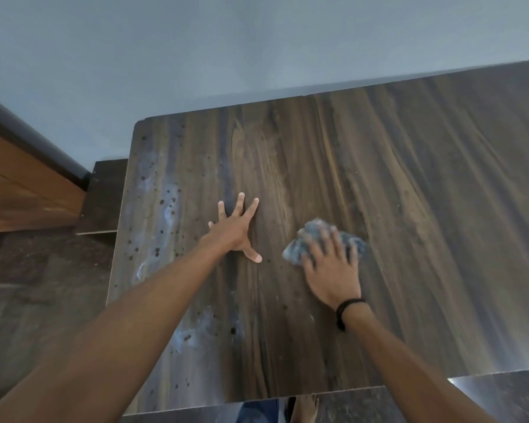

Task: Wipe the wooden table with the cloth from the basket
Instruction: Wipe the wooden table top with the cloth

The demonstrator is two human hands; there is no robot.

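The dark wooden table [394,178] fills the middle and right of the view. A crumpled grey-blue cloth [315,236] lies on it right of centre. My right hand [333,267], blurred, presses flat on the cloth with its fingers spread over it. My left hand [235,230] rests flat on the bare tabletop to the left of the cloth, fingers splayed. Pale smears [165,209] and dark spots mark the table's left strip, and another smear [202,328] lies near the front.
A grey wall [257,41] runs along the table's far edge. A brown wooden piece of furniture [22,184] stands at the left, with dark floor [37,285] below it. No basket shows. The table's front edge [257,395] is near my feet.
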